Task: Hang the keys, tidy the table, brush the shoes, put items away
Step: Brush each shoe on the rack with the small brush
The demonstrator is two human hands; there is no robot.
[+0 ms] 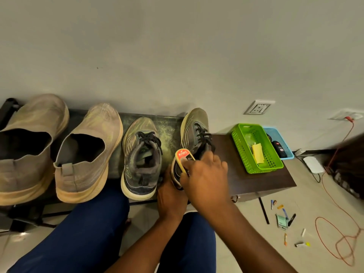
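A pale wall backs a low dark desk (256, 184) carrying four shoes in a row, with pens and markers (285, 219) scattered on the tiled floor at four o'clock. The laced sneaker (195, 127) being brushed sits at the centre, its long axis running from heel at six o'clock to toe at twelve, tilted slightly toward one. The left hand (171, 200) grips the heel from below, steadying it. The right hand (204, 180), the nearer one to the upper, has its grip clamped on a shoe brush (182, 156) with a red label, pressed against the shoe's collar at ten o'clock from the knuckles; any stroke toward the toe would run up and away along that axis. Its mate (141, 154) stands just beside at nine o'clock, two tan slip-ons (86, 152) beyond. At two o'clock a green basket (242, 146) holds yellow paper; the blue basket (283, 142) touching it holds a dark object, possibly a key fob.
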